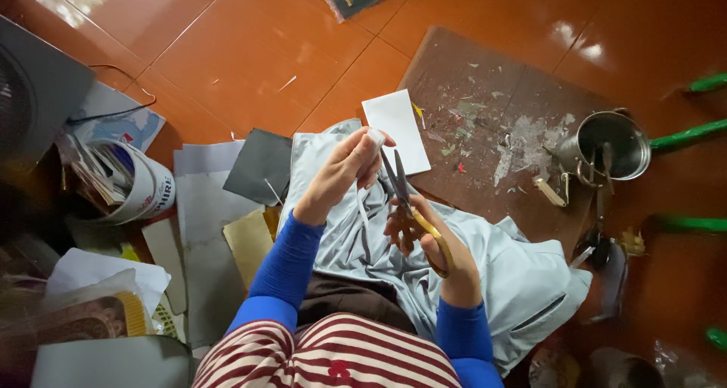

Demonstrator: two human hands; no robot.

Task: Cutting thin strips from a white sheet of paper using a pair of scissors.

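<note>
Left hand [344,168] pinches a small white strip [375,138] between thumb and fingertips, closed on it and raised just above the pale blue-grey garment [485,259] spread over the person's lap and the tiled floor [250,47]. Right hand [435,255] is closed through the gold handles of a pair of scissors [405,199], whose blades stand slightly parted and point up toward the strip, their tips just beside it. Judging by this, the step in hand is trimming or snipping the strip, with the cut itself not yet made. That cut seems to call for holding the strip taut and setting it squarely between the blades, clear of the fingertips and the cloth beneath. A white card [397,127] lies near on the floor, beside a worn brown board [485,108] carrying a steel pot [613,146].
</note>
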